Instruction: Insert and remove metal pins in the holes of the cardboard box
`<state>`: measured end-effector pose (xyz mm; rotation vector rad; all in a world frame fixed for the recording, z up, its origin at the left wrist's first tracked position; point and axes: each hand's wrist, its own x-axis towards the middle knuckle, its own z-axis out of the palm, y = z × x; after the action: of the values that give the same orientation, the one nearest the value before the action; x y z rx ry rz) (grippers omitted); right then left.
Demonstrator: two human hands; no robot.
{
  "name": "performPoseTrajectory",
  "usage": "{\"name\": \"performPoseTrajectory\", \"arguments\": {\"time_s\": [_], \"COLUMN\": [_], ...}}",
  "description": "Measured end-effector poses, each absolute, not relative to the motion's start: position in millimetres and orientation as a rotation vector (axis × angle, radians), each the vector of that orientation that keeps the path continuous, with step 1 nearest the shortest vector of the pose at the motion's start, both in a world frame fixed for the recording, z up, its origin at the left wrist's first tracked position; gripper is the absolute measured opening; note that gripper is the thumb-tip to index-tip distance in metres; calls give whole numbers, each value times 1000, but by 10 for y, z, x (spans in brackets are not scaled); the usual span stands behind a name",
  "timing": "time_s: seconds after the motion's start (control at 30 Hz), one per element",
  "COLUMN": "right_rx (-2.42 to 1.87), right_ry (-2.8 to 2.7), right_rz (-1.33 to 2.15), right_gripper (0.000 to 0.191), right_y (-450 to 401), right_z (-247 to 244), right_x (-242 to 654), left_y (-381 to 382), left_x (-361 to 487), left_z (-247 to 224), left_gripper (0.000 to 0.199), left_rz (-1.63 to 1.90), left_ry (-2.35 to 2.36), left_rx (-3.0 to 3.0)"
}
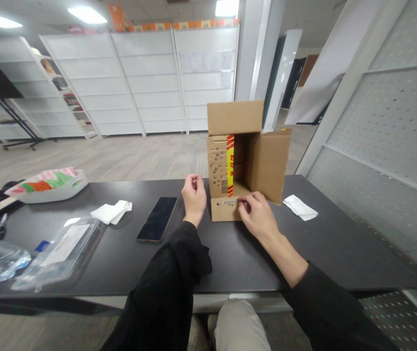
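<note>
From the wearer's seat, w/ 12 o'clock straight ahead: box (pixel 265 163) stands upright on desk (pixel 223 258) at approx. 12, open side toward wearer. Top flap (pixel 235 118) is up, R flap (pixel 276 165) sticks out toward 1, L flap (pixel 217 161) carries scattered grey dots (pixel 216 169), a barcode (pixel 224 186) & yellow/red tape (pixel 230 165). Bottom flap (pixel 225 212) points to 6, w/ a row of small dots + a few dark holes.

R hand (pixel 259 214) is at bottom flap, approx. 12:30; thumb & index pinched tog. at R end of dot row, other fingers curled. Can't tell if a tiny item sits btwn the tips. L hand (pixel 194 195) is raised at 11, just L of box & apart from it; fingers curled in, thumb tip up against them. Can't tell if it holds anything.

Phone (pixel 157 219), screen up & dark, lies btwn 10 & 11. Tissue (pixel 111 212) at 10, another tissue (pixel 300 207) btwn 1 & 2. Clear case (pixel 64 251) btwn 9 & 10, bottle (pixel 0 258) on its side near 9. White basket (pixel 53 194) w/ a colourful packet (pixel 47 181) at 10, farther off. White shelves (pixel 146 83) behind, 11 to 12.
</note>
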<state>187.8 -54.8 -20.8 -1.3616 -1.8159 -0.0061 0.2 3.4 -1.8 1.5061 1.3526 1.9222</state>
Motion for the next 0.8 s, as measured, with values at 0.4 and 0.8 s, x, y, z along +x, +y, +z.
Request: {"name": "performPoseTrajectory", "arguments": {"time_s": [0.4,0.8], "right_rx": [-1486,-1436], "right_ry": [-2016,-2101], "right_rz": [-258,-331], "right_gripper": [14,12], "right_y": [-608,-586], "right_z": [-185,-176], "right_x": [1673,1575], "left_y": [49,53], "left_x": [11,18], "left_z": [-31,-35], "left_gripper": [10,12], "left_rz": [1930,1927], "left_ry": [1369,1365], "left_rx": [1502,1495]}}
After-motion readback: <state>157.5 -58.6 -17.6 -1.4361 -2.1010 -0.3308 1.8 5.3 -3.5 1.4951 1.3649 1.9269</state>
